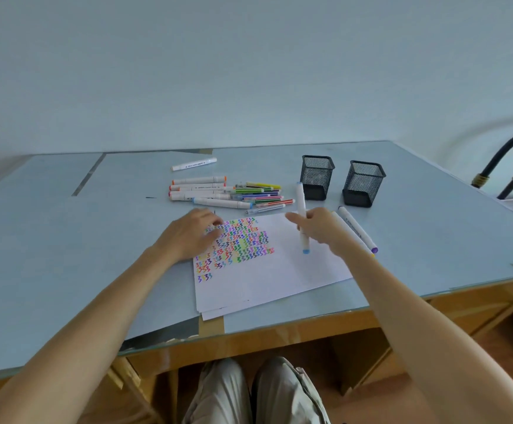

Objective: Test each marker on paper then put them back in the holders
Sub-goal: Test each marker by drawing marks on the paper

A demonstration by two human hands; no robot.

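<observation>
The marker (302,218) is standing nearly upright in the right hand (321,229), its light-blue end pointing down just over the paper (279,270) and its capped top reaching up past the fingers toward the holders. The right fingers are curling around the middle of the barrel, with one finger sticking out to the left of it; how tightly they are gripping I cannot tell. Below those fingers the paper is lying bare and white. To their left, rows of coloured squiggles (236,243) are filling the upper-left part of the sheet.

The left hand (189,235) is lying flat on the sheet's left edge, fingers relaxed and close together, fingertips covering some of the squiggles.

Just right of the right hand, two white markers (357,229) are lying side by side on the table (65,240), one showing a purple end. Beyond the right fingers, two black mesh holders (317,177) (362,183) are standing side by side. Beyond the left fingers, a pile (224,192) of white and thin coloured markers is lying loose, and farther back one white marker (194,164) is lying alone.
</observation>
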